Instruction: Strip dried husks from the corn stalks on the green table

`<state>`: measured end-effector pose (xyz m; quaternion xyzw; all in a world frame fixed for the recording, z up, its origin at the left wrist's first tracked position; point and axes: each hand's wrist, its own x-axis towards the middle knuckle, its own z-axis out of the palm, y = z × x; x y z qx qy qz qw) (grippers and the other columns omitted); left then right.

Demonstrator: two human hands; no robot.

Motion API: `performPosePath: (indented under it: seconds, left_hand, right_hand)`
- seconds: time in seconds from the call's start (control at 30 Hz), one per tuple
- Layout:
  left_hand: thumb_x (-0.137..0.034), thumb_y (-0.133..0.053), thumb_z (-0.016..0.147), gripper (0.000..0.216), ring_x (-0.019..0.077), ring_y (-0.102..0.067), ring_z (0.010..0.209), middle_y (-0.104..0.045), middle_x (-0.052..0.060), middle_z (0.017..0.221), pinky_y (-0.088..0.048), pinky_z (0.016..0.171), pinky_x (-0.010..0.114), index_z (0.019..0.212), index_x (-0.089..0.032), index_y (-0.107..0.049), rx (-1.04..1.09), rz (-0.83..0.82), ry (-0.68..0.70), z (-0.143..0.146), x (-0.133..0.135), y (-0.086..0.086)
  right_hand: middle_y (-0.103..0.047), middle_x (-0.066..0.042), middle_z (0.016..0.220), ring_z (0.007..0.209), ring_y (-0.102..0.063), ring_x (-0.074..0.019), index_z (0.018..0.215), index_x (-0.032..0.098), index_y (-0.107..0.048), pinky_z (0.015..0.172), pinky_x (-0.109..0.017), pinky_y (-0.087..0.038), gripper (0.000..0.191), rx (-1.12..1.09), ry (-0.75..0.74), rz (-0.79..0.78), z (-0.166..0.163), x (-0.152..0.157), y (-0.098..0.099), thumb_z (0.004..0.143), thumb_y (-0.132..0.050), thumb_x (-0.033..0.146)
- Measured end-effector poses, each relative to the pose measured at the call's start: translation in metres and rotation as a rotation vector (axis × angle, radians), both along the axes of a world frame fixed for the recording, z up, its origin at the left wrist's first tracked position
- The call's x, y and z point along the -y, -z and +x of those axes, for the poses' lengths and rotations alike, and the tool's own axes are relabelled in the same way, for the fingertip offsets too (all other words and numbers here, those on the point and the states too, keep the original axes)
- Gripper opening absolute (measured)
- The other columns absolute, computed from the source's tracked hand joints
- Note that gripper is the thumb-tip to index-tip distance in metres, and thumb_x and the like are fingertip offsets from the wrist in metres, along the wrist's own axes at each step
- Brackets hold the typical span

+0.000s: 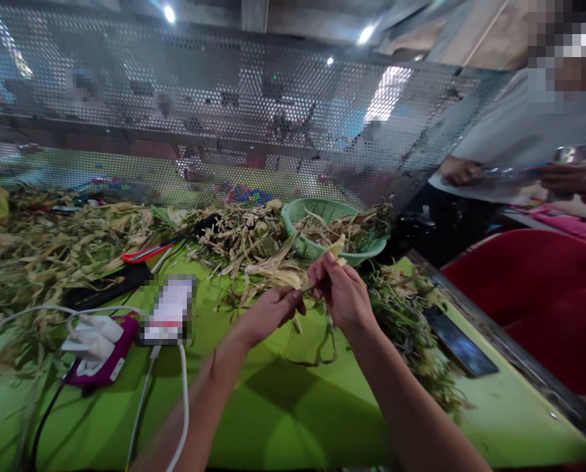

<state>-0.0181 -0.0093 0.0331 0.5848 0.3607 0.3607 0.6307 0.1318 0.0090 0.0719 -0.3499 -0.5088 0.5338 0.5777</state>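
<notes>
We judge that this step, working a dry strip (pixel 337 246) between the fingers, goes best with a light pinch from both sides. We would steady it in the right hand (pixel 345 292) and let the left hand (pixel 283 305) do the finer pulling or turning, in short, even moves, since such dry stuff could well split if we tug hard. Keeping our wrists over the bare middle of the green table (pixel 293 426) would also spare us from snagging the white cable (pixel 183 400), which runs beside our left forearm.

Both our hands are closed in a pinch: the right thumb and fingers grip the strip, and the left fingertips close on what looks like its thin near end. Our right fingers hide the middle, so we cannot be sure it is one piece. Its pale yellow tip pokes out on the far side of the right hand, in front of the green basket (pixel 303 245). The husk heap (pixel 246 242) lies beyond the left hand; the leafy stalks (pixel 404 314) lie right of the right hand.
</notes>
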Motion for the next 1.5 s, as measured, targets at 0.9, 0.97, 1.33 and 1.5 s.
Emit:
performPosePath:
  seconds: [0.9, 0.97, 1.33, 1.5]
  left_hand:
    - [-0.049, -0.06, 0.078, 0.035, 0.0095, -0.03, 0.06, -0.043, -0.002, 0.066, -0.02, 0.056, 0.025, 0.071, -0.016, -0.053, 0.233, -0.118, -0.154, 0.004, -0.007, 0.012]
    - [-0.049, -0.061, 0.078, 0.035, 0.0096, -0.029, 0.06, -0.041, -0.003, 0.066, -0.021, 0.056, 0.025, 0.071, -0.016, -0.053, 0.262, -0.121, -0.181, 0.004, -0.007, 0.013]
    - [-0.051, -0.056, 0.083, 0.037, 0.009, -0.029, 0.055, -0.038, -0.004, 0.058, -0.017, 0.053, 0.025, 0.07, -0.016, -0.052, 0.21, -0.083, -0.136, 0.002, -0.002, 0.006]
    - [-0.051, -0.052, 0.085, 0.038, 0.01, -0.032, 0.056, -0.039, -0.003, 0.057, -0.022, 0.053, 0.024, 0.076, -0.015, -0.058, 0.177, -0.033, -0.09, 0.001, -0.001, 0.009]
  right_hand:
    - [-0.064, -0.002, 0.069, 0.056, -0.049, -0.0111, 0.079, 0.018, -0.067, 0.052, -0.023, -0.038, 0.031, -0.044, 0.033, -0.093, 0.009, -0.007, -0.003, 0.077, -0.067, 0.048]
    - [-0.066, -0.002, 0.076, 0.06, -0.051, -0.012, 0.092, 0.018, -0.07, 0.056, -0.024, -0.04, 0.031, 0.015, 0.021, -0.081, 0.012, -0.008, -0.003, 0.075, -0.069, 0.045]
    - [-0.07, -0.005, 0.077, 0.055, -0.052, -0.0145, 0.106, 0.019, -0.071, 0.054, -0.028, -0.041, 0.046, 0.167, 0.11, -0.047, 0.023, -0.015, 0.0, 0.083, -0.055, 0.055]
    - [-0.071, -0.007, 0.082, 0.066, -0.06, -0.0209, 0.114, 0.022, -0.068, 0.056, -0.032, -0.044, 0.048, 0.115, 0.1, -0.055, 0.025, -0.018, 0.004, 0.085, -0.05, 0.057]
